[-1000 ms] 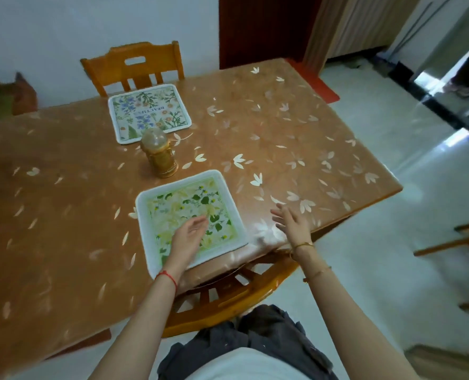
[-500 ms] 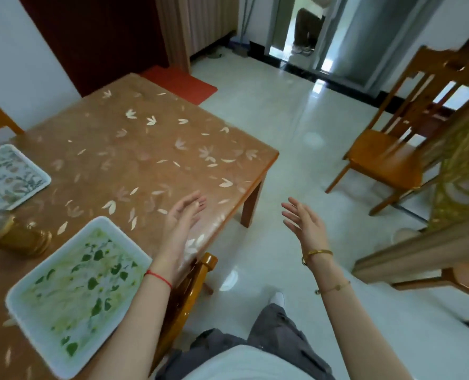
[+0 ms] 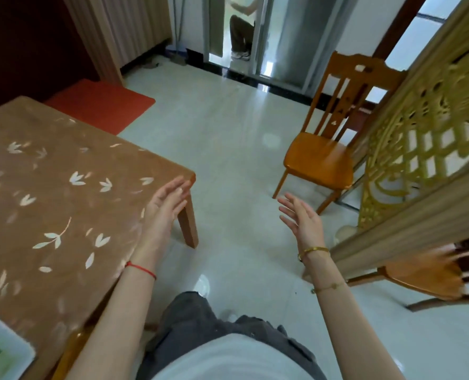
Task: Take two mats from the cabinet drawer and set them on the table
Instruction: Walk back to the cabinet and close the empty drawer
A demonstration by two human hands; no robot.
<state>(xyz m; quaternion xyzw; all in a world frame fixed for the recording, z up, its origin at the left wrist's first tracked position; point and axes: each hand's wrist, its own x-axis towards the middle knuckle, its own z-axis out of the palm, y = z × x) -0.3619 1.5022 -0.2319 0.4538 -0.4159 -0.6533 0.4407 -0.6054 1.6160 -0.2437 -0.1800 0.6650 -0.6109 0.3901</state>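
A brown table (image 3: 63, 204) with pale leaf prints fills the left side. Only a corner of a white mat with green leaves (image 3: 0, 352) shows at the bottom left, lying flat on the table. The other mat is out of view. My left hand (image 3: 164, 207) hovers over the table's right corner, fingers apart and empty. My right hand (image 3: 302, 218) is raised over the floor to the right of the table, also open and empty. No cabinet drawer is visible.
An orange wooden chair (image 3: 324, 157) stands on the pale tiled floor to the right. A carved golden screen (image 3: 420, 149) and another chair (image 3: 431, 272) are at far right. A red floor mat (image 3: 101, 105) lies behind the table. A person (image 3: 241, 28) stands in the far doorway.
My view has swung right, away from the table; both mats slid out to the left, leaving one corner visible. My left hand lifted off the green mat and both hands moved rightward, empty.
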